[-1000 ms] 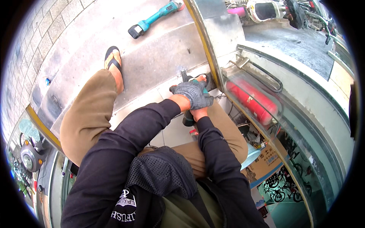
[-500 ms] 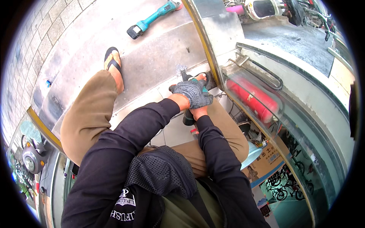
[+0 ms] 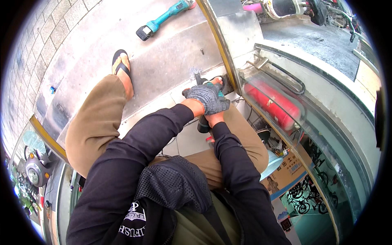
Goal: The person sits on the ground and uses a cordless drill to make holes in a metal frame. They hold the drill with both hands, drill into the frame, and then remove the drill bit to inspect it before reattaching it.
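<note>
A grey knitted glove covers my left hand (image 3: pixel 207 99), which is wrapped over a teal-and-black power tool (image 3: pixel 204 125) between my knees. Just behind the glove, my right hand (image 3: pixel 214 119) grips the same tool; its fingers are mostly hidden under the left one. The tool's dark front end (image 3: pixel 198 77) points away from me, low by the stone step, where pale dust (image 3: pixel 194 71) lies. My sandalled right foot (image 3: pixel 217 80) is right beside the tool. How the front end meets the step cannot be made out.
A long teal cordless tool (image 3: pixel 167 18) with a black battery lies on the stone step (image 3: pixel 171 53). A small dark bolt-like piece (image 3: pixel 201 51) stands nearer. To the right are a yellow-edged door frame (image 3: pixel 220 45), a red fire extinguisher (image 3: pixel 271 104) behind glass and a cardboard box (image 3: pixel 286 169).
Almost nothing differs. The whole view has shifted very slightly, while both hands keep their hold on the power tool.
</note>
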The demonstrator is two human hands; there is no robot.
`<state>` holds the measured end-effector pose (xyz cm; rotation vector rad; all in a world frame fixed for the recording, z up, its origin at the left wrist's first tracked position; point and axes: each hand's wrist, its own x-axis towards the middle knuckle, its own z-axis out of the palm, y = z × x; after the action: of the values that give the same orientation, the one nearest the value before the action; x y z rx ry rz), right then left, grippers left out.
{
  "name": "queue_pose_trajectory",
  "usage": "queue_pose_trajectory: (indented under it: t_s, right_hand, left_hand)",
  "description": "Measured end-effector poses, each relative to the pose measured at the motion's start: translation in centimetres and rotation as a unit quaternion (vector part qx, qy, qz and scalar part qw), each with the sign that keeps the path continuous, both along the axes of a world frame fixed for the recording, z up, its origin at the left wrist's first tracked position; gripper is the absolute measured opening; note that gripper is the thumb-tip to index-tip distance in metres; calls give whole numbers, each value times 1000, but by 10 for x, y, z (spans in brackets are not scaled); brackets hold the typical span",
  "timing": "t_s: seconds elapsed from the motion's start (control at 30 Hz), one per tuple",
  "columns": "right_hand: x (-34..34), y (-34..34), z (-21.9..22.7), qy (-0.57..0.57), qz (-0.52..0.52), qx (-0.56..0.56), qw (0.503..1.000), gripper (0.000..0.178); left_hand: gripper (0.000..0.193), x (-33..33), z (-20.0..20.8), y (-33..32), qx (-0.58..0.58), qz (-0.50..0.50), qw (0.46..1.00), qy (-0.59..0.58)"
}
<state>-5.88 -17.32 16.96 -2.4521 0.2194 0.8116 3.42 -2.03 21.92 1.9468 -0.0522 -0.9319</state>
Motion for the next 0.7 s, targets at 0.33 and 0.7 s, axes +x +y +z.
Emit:
queue_pose_trajectory:
  t_s: [0.33, 0.7]
  right_hand:
    - [1, 6, 1, -3, -99, 44, 994, 51]
    - [5, 9, 7, -2, -77, 34, 996, 50]
  left_hand:
    - [76, 17, 15, 7, 14, -47, 998, 44]
    - [81, 11, 9, 4, 12, -27, 999, 17]
